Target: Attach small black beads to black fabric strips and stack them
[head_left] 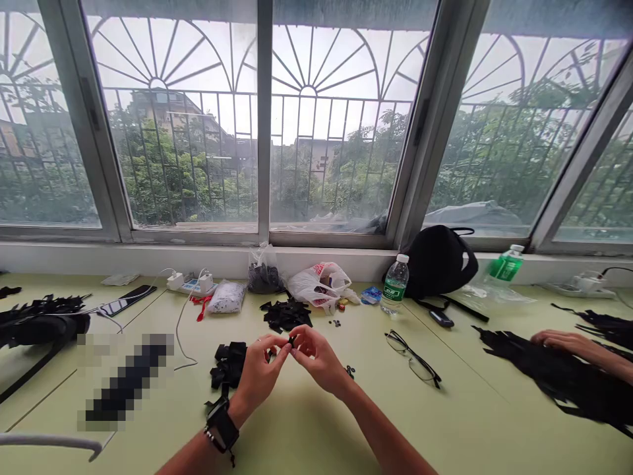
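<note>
My left hand and my right hand meet fingertip to fingertip above the table. Between their thumbs and forefingers is a small black piece, mostly covered, so its kind does not show. A pile of cut black strap-like pieces lies just left of my left hand, partly behind it. Another heap of black pieces lies beyond my fingers. Some small dark round parts show at the right edge of my right hand, and more small dark parts lie farther back.
Eyeglasses lie to the right, with a water bottle and a black bag behind. Plastic bags line the sill. A white cable crosses the left. Another person's hand rests on black strips.
</note>
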A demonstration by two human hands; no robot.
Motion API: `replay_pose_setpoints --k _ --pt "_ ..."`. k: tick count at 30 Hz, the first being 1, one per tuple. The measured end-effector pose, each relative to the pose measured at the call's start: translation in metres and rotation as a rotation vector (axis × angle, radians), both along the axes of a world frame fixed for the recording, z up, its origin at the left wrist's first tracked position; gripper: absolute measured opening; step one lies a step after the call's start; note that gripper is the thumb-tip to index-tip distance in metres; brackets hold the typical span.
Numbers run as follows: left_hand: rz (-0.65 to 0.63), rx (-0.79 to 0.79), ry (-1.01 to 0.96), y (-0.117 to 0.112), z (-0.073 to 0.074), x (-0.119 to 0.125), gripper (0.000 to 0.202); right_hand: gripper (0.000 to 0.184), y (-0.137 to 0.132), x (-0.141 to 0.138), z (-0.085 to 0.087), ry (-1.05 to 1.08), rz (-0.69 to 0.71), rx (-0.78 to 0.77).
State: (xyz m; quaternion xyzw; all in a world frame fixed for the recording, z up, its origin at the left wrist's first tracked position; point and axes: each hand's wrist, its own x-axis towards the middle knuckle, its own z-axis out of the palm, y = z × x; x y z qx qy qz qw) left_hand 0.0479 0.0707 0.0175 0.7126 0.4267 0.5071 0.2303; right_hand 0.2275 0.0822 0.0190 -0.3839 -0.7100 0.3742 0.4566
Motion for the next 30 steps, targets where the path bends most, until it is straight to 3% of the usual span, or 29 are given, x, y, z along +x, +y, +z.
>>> replay_pose_setpoints --k 6,13,23,26,30 --pt "0.026 -0.016 -0.025 -0.0001 -0.0008 0.0005 0.023 0.034 0.0024 -0.0012 -0.004 0.003 0.017 -0.035" --pt "-0.028 -0.068 -0.071 0.0003 0.0009 0.001 0.025 0.032 0.0054 -0.0015 -0.0102 0.001 0.009 -0.045" --pt "-0.013 -0.083 -0.118 0.004 -0.0063 -0.0004 0.016 0.026 0.0006 -0.0021 -0.0048 -0.104 -0.043 0.021" --pt "-0.046 -0.122 -0.11 0.0033 -0.0055 0.0001 0.029 0.023 0.0006 -0.0018 -0.0049 -0.112 -0.09 0.058" --pt "-0.132 -0.135 -0.04 0.0009 -0.0045 0.0029 0.028 0.019 0.0012 0.0006 -0.0049 -0.14 -0.157 0.126"
